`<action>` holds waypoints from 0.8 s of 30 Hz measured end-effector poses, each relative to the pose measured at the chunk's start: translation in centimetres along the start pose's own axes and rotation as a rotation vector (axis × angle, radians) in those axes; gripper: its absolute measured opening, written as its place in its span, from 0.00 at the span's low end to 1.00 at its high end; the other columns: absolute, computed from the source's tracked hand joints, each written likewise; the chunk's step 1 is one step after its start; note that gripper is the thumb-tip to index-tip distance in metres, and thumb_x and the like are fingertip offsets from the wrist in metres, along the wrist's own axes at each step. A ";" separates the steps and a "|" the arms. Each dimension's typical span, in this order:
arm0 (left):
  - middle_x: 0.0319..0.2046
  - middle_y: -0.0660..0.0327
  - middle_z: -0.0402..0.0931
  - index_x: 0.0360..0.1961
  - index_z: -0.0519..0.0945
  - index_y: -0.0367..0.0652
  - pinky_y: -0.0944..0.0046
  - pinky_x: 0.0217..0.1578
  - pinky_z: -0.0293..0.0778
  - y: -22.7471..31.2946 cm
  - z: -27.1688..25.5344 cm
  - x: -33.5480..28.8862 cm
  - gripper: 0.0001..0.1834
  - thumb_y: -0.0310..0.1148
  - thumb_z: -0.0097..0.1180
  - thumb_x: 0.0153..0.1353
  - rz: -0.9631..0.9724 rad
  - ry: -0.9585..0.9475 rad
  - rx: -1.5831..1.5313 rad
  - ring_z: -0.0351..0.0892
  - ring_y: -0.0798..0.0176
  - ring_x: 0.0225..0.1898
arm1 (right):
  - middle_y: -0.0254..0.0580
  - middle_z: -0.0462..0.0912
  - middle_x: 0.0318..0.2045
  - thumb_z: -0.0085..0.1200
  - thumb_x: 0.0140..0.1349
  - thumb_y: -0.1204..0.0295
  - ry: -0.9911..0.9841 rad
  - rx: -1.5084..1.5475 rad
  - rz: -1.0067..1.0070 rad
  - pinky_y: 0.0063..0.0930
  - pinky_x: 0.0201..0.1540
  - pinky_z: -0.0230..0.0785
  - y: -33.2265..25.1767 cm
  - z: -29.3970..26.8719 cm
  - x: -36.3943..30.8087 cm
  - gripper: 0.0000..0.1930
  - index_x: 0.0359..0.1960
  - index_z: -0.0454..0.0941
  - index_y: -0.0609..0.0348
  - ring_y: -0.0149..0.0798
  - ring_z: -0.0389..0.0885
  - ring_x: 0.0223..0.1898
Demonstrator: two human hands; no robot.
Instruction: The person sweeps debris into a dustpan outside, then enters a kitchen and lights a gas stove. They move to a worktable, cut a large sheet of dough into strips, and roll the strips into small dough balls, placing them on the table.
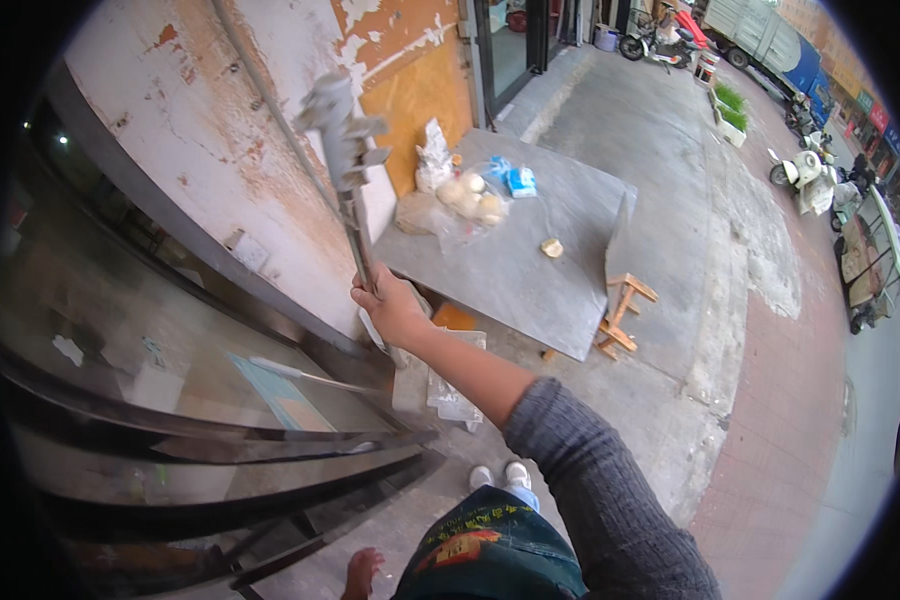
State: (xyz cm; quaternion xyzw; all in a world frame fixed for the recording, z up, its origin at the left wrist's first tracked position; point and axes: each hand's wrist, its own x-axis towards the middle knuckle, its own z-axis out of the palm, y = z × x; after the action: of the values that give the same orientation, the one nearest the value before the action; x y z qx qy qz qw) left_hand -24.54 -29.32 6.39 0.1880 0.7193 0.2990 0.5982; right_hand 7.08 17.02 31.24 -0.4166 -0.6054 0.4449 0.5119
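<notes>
My right hand (390,308) is closed around the handle of a stick with a grey, ragged head (338,125), like a duster. It is raised up beside the peeling wall, and its head is blurred. Low in the picture, near the dark apron (490,550), my left hand (363,572) hangs with its fingers loosely apart and nothing visible in it. Beyond my right hand stands a grey-topped table (560,290). On it are a clear plastic bag of pale round items (467,200), a crumpled white bag (434,160), a blue-and-white packet (521,182) and a small yellowish round piece (551,247).
Dark-framed glass (170,390) runs along my left, below the peeling wall (185,110). A wooden stool (625,315) stands at the table's right end. Papers or plastic sheets (458,380) lie near the table's front. Scooters (805,170) and a truck (760,35) are parked along the street.
</notes>
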 end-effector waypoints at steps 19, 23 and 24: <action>0.38 0.54 0.75 0.47 0.71 0.41 0.61 0.39 0.70 6.3 3.6 -4.9 0.21 0.46 0.47 0.60 -0.220 0.223 -0.082 0.74 0.60 0.41 | 0.54 0.74 0.42 0.42 0.61 0.61 0.041 -0.342 0.348 0.43 0.47 0.63 14.2 12.2 21.3 0.15 0.46 0.66 0.54 0.53 0.73 0.45; 0.38 0.54 0.75 0.47 0.71 0.41 0.61 0.40 0.70 7.3 4.2 -4.8 0.21 0.46 0.47 0.60 -0.213 0.218 -0.068 0.74 0.60 0.41 | 0.55 0.76 0.38 0.41 0.61 0.60 -0.098 -0.329 0.282 0.44 0.47 0.64 18.6 14.0 17.2 0.16 0.47 0.67 0.52 0.55 0.73 0.44; 0.38 0.54 0.75 0.47 0.71 0.41 0.61 0.40 0.70 7.6 4.3 -4.6 0.21 0.46 0.47 0.60 -0.205 0.215 -0.062 0.74 0.60 0.41 | 0.57 0.76 0.36 0.40 0.60 0.60 -0.157 -0.321 0.201 0.46 0.46 0.64 20.0 13.9 14.6 0.16 0.45 0.67 0.54 0.57 0.72 0.43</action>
State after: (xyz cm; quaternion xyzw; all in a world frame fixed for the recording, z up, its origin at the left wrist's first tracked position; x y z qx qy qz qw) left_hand -20.06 -25.61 14.37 0.0619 0.7850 0.2766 0.5508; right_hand -7.62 34.58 14.46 -0.5151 -0.6619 0.4226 0.3435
